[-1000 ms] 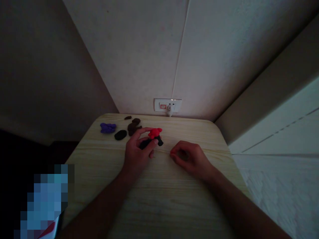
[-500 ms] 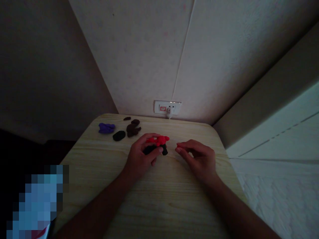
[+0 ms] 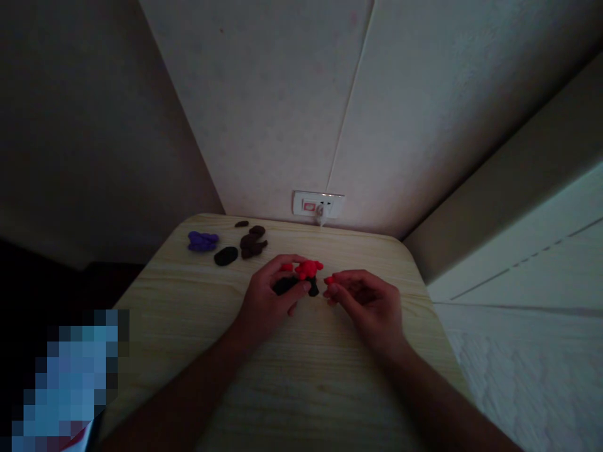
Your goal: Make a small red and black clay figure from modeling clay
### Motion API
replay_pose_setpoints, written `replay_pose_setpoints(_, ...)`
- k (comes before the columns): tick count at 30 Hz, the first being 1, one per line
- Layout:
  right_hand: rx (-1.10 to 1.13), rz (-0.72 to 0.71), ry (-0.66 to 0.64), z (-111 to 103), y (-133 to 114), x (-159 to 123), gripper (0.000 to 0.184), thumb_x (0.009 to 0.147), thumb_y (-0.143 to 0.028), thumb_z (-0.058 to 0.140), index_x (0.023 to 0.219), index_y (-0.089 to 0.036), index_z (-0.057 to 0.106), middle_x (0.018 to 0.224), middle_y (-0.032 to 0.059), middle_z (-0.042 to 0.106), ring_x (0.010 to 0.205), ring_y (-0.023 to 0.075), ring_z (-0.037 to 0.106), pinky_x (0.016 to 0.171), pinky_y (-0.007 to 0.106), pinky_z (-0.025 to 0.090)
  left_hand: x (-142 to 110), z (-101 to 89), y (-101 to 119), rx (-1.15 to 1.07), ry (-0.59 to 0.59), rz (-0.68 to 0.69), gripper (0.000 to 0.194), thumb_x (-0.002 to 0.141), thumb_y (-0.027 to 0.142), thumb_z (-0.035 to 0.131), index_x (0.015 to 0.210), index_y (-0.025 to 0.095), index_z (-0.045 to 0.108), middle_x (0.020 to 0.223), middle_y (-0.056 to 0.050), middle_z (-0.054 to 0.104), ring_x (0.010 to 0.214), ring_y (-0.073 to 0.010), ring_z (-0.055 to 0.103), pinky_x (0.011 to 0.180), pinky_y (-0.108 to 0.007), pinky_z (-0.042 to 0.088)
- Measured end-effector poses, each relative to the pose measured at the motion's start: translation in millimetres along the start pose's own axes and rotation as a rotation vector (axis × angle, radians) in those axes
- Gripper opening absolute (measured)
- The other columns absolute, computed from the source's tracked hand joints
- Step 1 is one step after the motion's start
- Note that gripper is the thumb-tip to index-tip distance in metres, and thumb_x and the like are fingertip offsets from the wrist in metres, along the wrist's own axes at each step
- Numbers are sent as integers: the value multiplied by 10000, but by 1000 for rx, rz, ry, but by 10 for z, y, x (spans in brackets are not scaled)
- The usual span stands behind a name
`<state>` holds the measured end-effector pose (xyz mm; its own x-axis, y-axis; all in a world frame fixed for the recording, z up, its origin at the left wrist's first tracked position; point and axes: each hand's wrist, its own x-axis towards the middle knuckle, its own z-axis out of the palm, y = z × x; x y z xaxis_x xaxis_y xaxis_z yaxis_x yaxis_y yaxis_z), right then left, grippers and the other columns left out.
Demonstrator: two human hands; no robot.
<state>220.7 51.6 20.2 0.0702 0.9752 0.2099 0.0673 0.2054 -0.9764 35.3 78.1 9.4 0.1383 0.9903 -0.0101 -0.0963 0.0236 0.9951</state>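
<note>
My left hand (image 3: 271,292) is closed around a small red-and-black clay figure (image 3: 308,270). The figure's red, knobbly top sticks up above my thumb, and black parts show below it and between my fingers. Just to the right, my right hand (image 3: 370,301) pinches a small red clay piece (image 3: 330,280) between thumb and fingertips. A narrow gap separates that piece from the figure. Both hands are over the middle of the light wooden table (image 3: 292,389).
Toward the table's back left lie a purple clay lump (image 3: 203,241), a black flat oval piece (image 3: 226,255), brown clay lumps (image 3: 253,243) and a small dark sliver (image 3: 242,223). A wall socket (image 3: 318,204) with a plug sits behind the table. A pixelated patch (image 3: 70,383) covers the lower left.
My right hand has moved slightly left, nearer the figure, and more of the red piece shows at its fingertips. My left hand keeps its hold, with hardly any shift.
</note>
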Motion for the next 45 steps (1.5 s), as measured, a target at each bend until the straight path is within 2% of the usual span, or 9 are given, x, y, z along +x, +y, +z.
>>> replay_pose_setpoints(5, -8, -1, -44, 13, 41, -29, 189, 853, -377, 798, 936, -207, 789, 812, 67, 809, 661, 193, 765, 632, 311, 660, -28, 13, -1, 30, -23, 20, 313, 796, 265, 790, 1086, 214, 681, 875, -33, 750, 412, -55, 508, 373, -172, 407)
replay_pose_setpoints(12, -122, -116, -50, 13, 80, -66, 99, 901, -293, 753, 960, -216, 771, 850, 58, 787, 706, 171, 735, 631, 273, 606, -34, 20, -14, 27, -38, 35, 283, 811, 263, 784, 1074, 243, 679, 918, -32, 766, 409, -49, 494, 377, -173, 394)
replay_pose_setpoints(24, -246, -226, -53, -6, 112, -98, 148, 945, -227, 697, 1088, -223, 734, 895, 59, 789, 646, 157, 742, 604, 269, 627, -42, 41, -20, 59, -93, 44, 285, 816, 225, 774, 1086, 223, 683, 725, 14, 709, 393, -50, 484, 371, -159, 382)
replay_pose_setpoints(32, -316, -324, -36, -22, 96, -110, 146, 925, -165, 705, 1066, -191, 730, 875, 50, 782, 644, 137, 743, 577, 222, 615, -43, 36, -20, 79, -117, 41, 290, 820, 226, 765, 1093, 197, 672, 755, 4, 725, 403, -47, 490, 379, -156, 397)
replay_pose_setpoints(38, -362, -392, -39, -14, 70, -111, 135, 922, -128, 697, 1042, -179, 731, 852, 41, 772, 650, 127, 723, 619, 231, 606, -58, 26, -19, 102, -125, 47, 305, 821, 230, 768, 1110, 198, 676, 821, -11, 747, 419, -47, 499, 383, -157, 393)
replay_pose_setpoints(45, -419, -540, -16, -9, -25, -55, 83, 910, -97, 709, 930, -164, 753, 793, 47, 756, 661, 138, 688, 611, 246, 576, -55, 21, -53, 59, -144, 45, 303, 827, 242, 769, 1112, 206, 671, 860, -24, 763, 405, -46, 496, 376, -163, 409)
